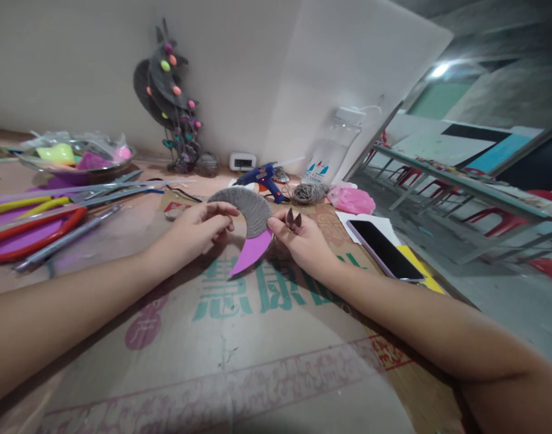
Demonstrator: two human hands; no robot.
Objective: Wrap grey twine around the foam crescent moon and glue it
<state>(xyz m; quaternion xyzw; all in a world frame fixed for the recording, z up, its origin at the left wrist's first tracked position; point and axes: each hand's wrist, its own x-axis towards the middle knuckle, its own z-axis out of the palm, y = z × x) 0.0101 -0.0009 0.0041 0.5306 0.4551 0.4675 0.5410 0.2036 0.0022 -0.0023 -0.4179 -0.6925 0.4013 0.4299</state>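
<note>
A purple crescent shape [253,226], wound with grey yarn over its upper part, is held just above the cardboard sheet [239,337]. My left hand [194,232] pinches the crescent's grey left end. On the other side, my right hand [300,241] grips the edge where grey meets bare purple. The lower purple tip points down toward the cardboard. A ball of grey yarn [308,193] lies just behind my right hand.
A blue glue gun [262,179] lies behind the crescent. A phone [384,248] rests at the right, beside a pink bag [352,201]. Red and yellow tubes [26,229] and a bowl [76,163] sit left. A dark beaded ornament [171,96] stands against the wall.
</note>
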